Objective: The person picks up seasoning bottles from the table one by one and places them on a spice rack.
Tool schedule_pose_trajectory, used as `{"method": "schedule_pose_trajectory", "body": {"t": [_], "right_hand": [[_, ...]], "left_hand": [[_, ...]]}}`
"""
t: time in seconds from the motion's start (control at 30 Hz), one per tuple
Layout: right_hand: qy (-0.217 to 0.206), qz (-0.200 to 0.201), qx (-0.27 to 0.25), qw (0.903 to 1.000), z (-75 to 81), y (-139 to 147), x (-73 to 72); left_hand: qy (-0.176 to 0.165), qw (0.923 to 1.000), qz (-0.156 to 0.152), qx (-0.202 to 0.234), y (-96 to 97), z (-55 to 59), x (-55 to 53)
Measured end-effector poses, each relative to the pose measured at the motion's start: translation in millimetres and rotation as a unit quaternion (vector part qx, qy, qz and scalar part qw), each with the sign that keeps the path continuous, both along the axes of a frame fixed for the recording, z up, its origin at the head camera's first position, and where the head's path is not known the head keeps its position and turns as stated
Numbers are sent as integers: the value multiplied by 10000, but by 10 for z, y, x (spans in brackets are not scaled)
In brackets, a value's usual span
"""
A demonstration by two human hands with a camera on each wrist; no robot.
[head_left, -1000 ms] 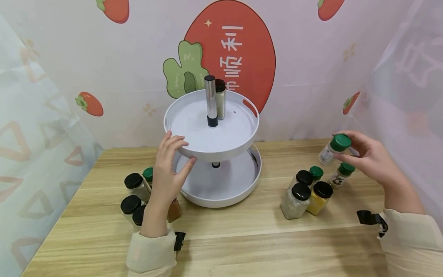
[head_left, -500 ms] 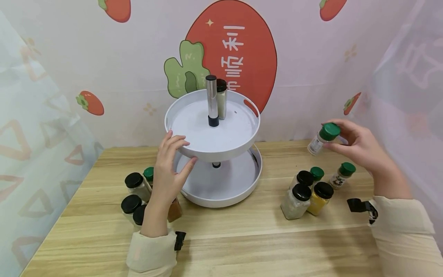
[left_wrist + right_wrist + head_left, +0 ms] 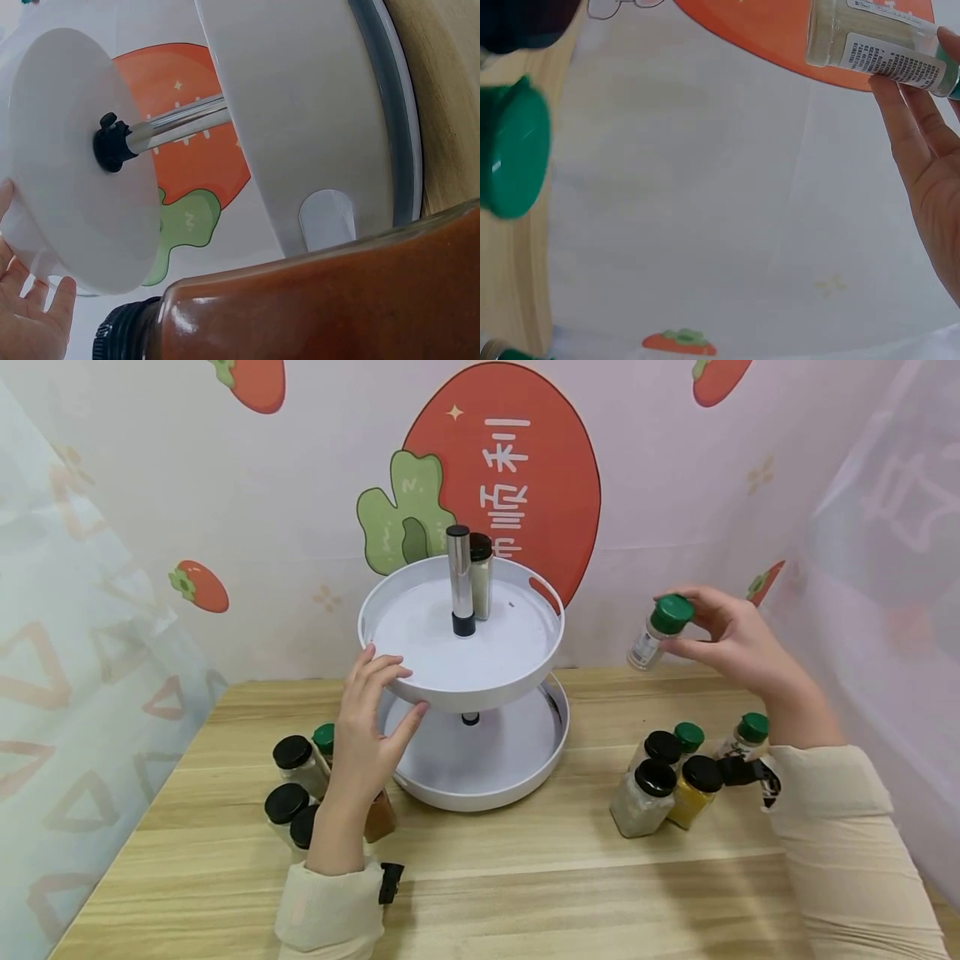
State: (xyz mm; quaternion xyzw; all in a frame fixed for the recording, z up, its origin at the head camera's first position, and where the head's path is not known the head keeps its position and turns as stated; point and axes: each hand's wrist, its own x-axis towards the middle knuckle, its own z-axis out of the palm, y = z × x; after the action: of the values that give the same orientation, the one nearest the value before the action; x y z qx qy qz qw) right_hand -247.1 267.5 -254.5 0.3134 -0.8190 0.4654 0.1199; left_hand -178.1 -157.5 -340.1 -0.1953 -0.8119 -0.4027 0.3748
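Note:
My right hand [image 3: 738, 639] pinches a small clear spice jar [image 3: 646, 648] with a green cap, held tilted in the air right of a white two-tier turntable tray [image 3: 480, 789]. In the right wrist view, pale contents and a barcode label show on the jar [image 3: 885, 41]. At the front left of the upper tier [image 3: 420, 652], my left hand [image 3: 363, 735] grips the rim, fingers over it and thumb below. A black-capped jar [image 3: 482, 585] stands on that tier behind the metal post [image 3: 459, 577]. The left wrist view shows the upper tier's underside [image 3: 75, 210].
On the right of the wooden table [image 3: 525, 877] stand several spice jars, including a yellow-filled one [image 3: 688, 802] and a green-capped one [image 3: 750, 731]. More black-capped jars [image 3: 288, 802] and a reddish-brown jar [image 3: 380, 817] stand beside my left forearm. A printed cloth backdrop [image 3: 300, 485] hangs behind.
My right hand has moved left and up with the green-capped spice jar. My left hand has stayed on the tray's rim, and the tray looks unmoved.

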Motion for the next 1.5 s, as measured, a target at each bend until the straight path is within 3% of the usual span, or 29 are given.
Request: {"method": "schedule_pose_trajectory", "body": {"t": [0.2,0.57,1.13,1.33,1.5], "right_hand": [[-116,-24,78,9999,125,-174,-92],[37,102,-34,9999,371,-476,-284],[-197,205,-364,9989,532,-862,-457],[-311,343,-581,9972,545,-989,-528],[-400,227,-452,9979,525,-1095,-579]], "left_hand": [[-57,10000,-33,-3,2,-9,8],[-24,10000,-20,-26,-4,14,10],[-43,10000,4,-20,-5,27,18],[-80,10000,11,-30,-4,29,25],[-51,10000,-1,-18,0,25,28]]}}
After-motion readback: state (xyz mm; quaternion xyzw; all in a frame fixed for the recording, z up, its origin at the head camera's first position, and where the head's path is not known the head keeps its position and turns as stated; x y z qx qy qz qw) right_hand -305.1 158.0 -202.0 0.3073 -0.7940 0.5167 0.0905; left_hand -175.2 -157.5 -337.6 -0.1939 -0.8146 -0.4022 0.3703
